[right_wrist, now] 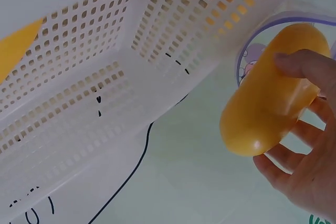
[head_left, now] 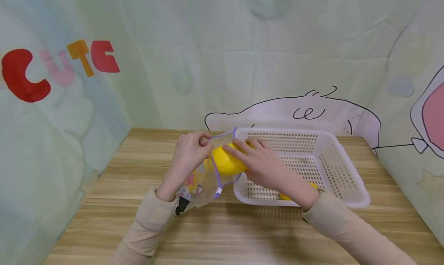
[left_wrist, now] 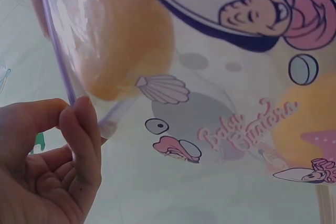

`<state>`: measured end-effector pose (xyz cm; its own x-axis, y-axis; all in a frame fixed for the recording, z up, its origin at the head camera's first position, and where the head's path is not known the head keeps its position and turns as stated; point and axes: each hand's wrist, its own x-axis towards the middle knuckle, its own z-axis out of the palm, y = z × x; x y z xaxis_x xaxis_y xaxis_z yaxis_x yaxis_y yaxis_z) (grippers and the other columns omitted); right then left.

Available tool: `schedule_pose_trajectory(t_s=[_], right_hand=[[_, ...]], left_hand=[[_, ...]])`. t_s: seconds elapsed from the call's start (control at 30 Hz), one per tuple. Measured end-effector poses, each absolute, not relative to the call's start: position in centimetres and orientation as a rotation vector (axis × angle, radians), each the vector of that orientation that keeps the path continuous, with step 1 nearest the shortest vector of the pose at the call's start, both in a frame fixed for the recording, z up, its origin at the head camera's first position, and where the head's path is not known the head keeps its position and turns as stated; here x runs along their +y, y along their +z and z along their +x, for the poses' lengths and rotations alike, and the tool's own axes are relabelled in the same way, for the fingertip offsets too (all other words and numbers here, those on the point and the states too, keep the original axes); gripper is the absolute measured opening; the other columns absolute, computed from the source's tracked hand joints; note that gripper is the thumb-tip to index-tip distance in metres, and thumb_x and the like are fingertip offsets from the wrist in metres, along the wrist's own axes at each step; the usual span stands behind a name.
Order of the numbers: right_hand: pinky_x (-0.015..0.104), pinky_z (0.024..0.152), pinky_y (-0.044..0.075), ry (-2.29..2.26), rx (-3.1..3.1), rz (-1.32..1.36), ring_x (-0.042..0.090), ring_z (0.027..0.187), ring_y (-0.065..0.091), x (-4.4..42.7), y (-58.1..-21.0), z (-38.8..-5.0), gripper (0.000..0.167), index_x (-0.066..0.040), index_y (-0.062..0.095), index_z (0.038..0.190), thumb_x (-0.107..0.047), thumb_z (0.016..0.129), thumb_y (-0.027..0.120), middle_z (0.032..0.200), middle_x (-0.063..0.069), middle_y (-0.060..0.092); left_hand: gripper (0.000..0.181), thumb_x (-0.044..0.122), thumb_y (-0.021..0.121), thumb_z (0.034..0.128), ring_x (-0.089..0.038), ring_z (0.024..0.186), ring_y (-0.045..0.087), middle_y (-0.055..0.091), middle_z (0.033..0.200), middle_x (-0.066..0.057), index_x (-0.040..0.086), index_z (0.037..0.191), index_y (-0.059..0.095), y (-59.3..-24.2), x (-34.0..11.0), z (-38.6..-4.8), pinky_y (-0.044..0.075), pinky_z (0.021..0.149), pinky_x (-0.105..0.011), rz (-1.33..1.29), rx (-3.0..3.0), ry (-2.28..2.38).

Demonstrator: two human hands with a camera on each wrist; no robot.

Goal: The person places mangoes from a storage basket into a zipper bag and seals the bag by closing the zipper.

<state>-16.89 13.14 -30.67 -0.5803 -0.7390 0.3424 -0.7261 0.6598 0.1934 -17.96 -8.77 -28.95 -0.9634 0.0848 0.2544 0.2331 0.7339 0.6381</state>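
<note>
The right grip (right_wrist: pixel 307 174) holds a rounded yellow object (right_wrist: pixel 260 100) at three o'clock — purple-rimmed bag (right_wrist: pixel 278 21) at two, white basket (right_wrist: pixel 139 69) at ten.

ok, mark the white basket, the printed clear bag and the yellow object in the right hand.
White basket (head_left: pixel 340 173): head view, on its perforated right wall.
Printed clear bag (left_wrist: pixel 220 106): left wrist view, on its printed side.
Held yellow object (right_wrist: pixel 262 100): right wrist view, middle of its smooth side.
</note>
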Motion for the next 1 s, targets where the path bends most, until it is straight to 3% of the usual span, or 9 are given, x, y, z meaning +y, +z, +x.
schedule_pose_trajectory(t_s=[0.6,1.0], right_hand=[[0.046,0.105,0.041,-0.149,-2.495,1.278,0.026,0.133,0.043,11.5,-30.9,-17.2,0.084,-0.033,0.041,0.144,0.006,0.074,0.067,0.143,0.002,0.049],[0.045,0.107,0.042,-0.184,-2.485,1.374,0.027,0.132,0.045,11.4,-31.2,-17.3,0.079,-0.029,0.043,0.144,0.004,0.076,0.067,0.145,0.007,0.048]], left_hand=[[0.023,0.009,0.059,0.0814,-0.011,0.04,0.035,0.05,0.055,-0.001,0.002,0.098,0.072,-28.9,-8.6,-18.0,0.023,0.04,-0.021,-0.258,-2.717,-1.003],[0.022,0.009,0.059,0.0834,-0.011,0.041,0.048,0.058,0.058,-0.003,0.002,0.1,0.072,-29.1,-8.5,-18.0,0.024,0.039,-0.02,-0.254,-2.737,-1.026]])
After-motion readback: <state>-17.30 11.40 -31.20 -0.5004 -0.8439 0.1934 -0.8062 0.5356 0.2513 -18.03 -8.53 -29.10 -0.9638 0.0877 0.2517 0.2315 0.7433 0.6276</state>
